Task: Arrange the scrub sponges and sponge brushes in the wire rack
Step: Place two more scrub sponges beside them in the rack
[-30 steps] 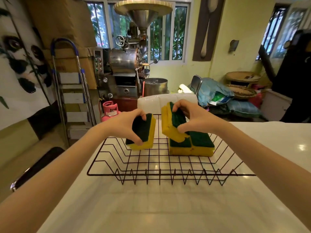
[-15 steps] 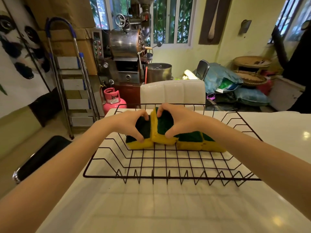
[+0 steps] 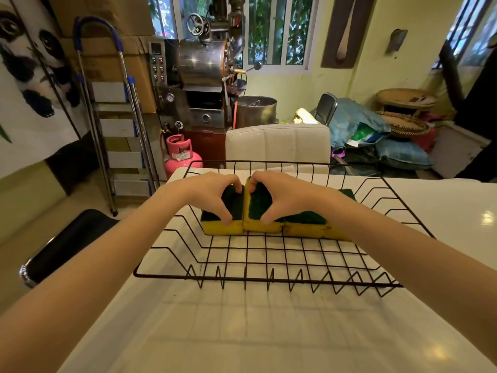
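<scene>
A black wire rack [image 3: 269, 279] stands on the white table. Several yellow scrub sponges with dark green tops lie in a row across its middle. My left hand [image 3: 212, 193] grips the leftmost sponge [image 3: 231, 208] from above. My right hand [image 3: 279, 193] grips the sponge beside it [image 3: 259, 204], and the two sponges touch side by side. More sponges [image 3: 309, 224] continue the row to the right, partly hidden under my right forearm. No sponge brushes are in view.
A white padded chair back [image 3: 277, 144] stands just behind the table's far edge. A black chair [image 3: 61, 246] sits at the left. Beyond are a step ladder [image 3: 113, 125], a pink gas cylinder [image 3: 180, 154], a metal roasting machine [image 3: 204, 76] and bags [image 3: 376, 135].
Both hands brought their sponges down and together, from raised and apart to lying side by side in the rack's row. The camera has tilted down and moved nearer.
</scene>
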`<state>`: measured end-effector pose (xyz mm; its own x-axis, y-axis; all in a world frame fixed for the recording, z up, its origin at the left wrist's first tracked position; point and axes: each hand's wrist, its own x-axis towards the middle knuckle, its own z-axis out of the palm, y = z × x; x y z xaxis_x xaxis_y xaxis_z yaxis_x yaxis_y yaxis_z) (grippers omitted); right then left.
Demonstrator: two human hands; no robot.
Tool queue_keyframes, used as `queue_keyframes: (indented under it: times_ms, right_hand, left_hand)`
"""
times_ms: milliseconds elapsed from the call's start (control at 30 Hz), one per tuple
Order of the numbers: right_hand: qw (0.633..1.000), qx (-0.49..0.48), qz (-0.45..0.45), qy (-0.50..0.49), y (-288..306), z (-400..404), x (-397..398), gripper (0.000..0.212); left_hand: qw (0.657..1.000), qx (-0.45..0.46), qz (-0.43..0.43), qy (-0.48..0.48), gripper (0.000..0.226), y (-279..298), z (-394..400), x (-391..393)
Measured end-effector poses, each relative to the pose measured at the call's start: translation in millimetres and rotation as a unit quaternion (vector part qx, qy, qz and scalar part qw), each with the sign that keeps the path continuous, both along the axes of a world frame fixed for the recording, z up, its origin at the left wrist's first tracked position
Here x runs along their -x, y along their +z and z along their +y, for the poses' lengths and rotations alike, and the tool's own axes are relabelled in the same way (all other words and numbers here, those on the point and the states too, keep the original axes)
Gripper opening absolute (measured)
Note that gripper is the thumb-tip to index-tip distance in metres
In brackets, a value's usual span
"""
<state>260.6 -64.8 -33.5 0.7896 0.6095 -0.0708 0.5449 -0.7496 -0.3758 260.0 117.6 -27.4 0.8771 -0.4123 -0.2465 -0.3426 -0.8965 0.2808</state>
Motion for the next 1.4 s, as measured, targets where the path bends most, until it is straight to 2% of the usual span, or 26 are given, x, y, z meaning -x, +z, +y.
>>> queue_keyframes:
  times_ms: [267, 567, 767, 1000, 1100, 1267, 1400]
  right_hand:
    - [0.999, 0.034, 0.029, 0.006, -4, 2, 0, 0.058]
    - [1.0, -0.009, 0.023, -0.002, -7, 2, -2, 0.056]
    - [0.998, 0.024, 0.057, -0.01, -5, -2, -2, 0.062]
    - [0.996, 0.085, 0.01, 0.008, 1, 0, 15, 0.068]
    - [0.999, 0.028, 0.01, -0.015, 4, -5, 30, 0.067]
    - [0.996, -0.067, -0.026, -0.055, 21, -19, 68, 0.075]
    - [0.99, -0.12, -0.044, -0.061, 34, -30, 109, 0.077]
  left_hand:
    - [1.0, 0.007, -0.007, 0.001, 0.065, -1, 1, 1]
    - [1.0, -0.005, -0.012, -0.016, 0.064, 2, -3, 2]
    - [1.0, -0.014, -0.002, -0.013, 0.063, 4, -6, 7]
    - [0.999, -0.04, -0.01, -0.001, 0.062, 3, -14, 21]
    - [1.0, -0.007, -0.003, 0.003, 0.06, 4, -19, 34]
    - [0.996, 0.087, -0.017, -0.013, 0.09, 22, -25, 71]
    - [0.989, 0.137, -0.038, -0.03, 0.095, 35, -29, 106]
